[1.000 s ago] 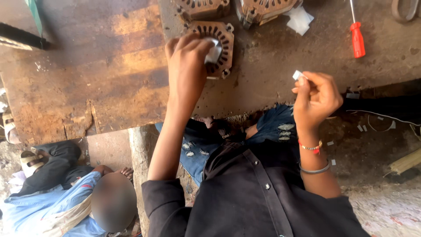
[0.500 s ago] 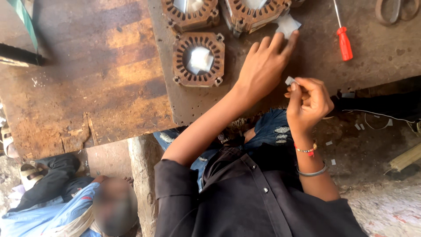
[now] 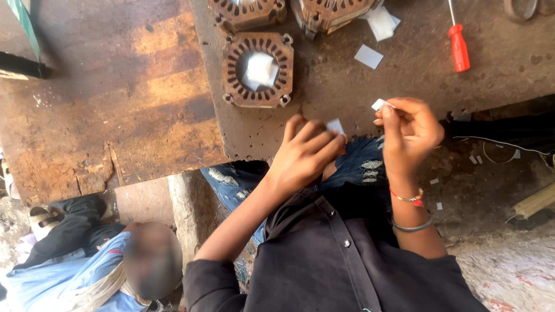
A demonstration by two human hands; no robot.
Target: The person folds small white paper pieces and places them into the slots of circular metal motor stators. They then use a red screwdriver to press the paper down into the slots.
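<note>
My left hand (image 3: pixel 305 155) is at the near edge of the rusty metal plate (image 3: pixel 347 98), pinching a small white paper slip (image 3: pixel 335 125) between its fingers. My right hand (image 3: pixel 409 132) is raised beside it and grips another small white paper piece (image 3: pixel 379 104) at its fingertips. A round rusty motor stator (image 3: pixel 258 69) with slotted core lies on the plate just beyond my left hand; folded white paper (image 3: pixel 260 69) sits in its bore.
Two more stators (image 3: pixel 248 11) (image 3: pixel 332 13) lie at the plate's far edge. Loose white paper pieces (image 3: pixel 368 56) and a red-handled screwdriver (image 3: pixel 458 45) lie to the right. A worn wooden bench top (image 3: pixel 104 98) extends left. Another person (image 3: pixel 104 266) sits low at the left.
My left hand left the stator, reached to the paper pieces at the far right, then drew back to the plate's near edge with a slip. The right hand stayed put.
</note>
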